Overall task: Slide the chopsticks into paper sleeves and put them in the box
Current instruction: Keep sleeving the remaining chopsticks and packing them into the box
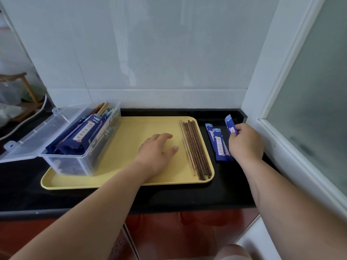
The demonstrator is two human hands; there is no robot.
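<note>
A black counter [169, 199] is seen against a white tiled wall [150, 53], with a white frame [272, 72] of frosted glass closing off the right side. A yellow tray [131, 177] is laid on the counter. A clear plastic box [82, 162] is stood on the tray's left end, and its hinged lid [37, 136] is thrown open to the left, over the counter. Sleeved chopsticks [84, 134] are packed inside the box, leaning toward its far end, where bare tips are exposed. Loose chopsticks [195, 149], mostly dark brown with a few pale ones, are lined up along the tray's right edge. Blue paper sleeves [219, 145] are piled on the counter just beside the tray, between it and the frame. The left hand [157, 152] is rested palm down on the tray near the loose chopsticks, fingers relaxed and spread, with nothing held. One blue sleeve [230, 124] is pinched in the fingers of the right hand [246, 141], its far end raised above the pile. Part of the pile is hidden by the right hand. A white panel with red characters is printed on each sleeve, but the writing cannot be read. A wooden rack [28, 94] and a white cable [22, 124] are noted at the far left.
</note>
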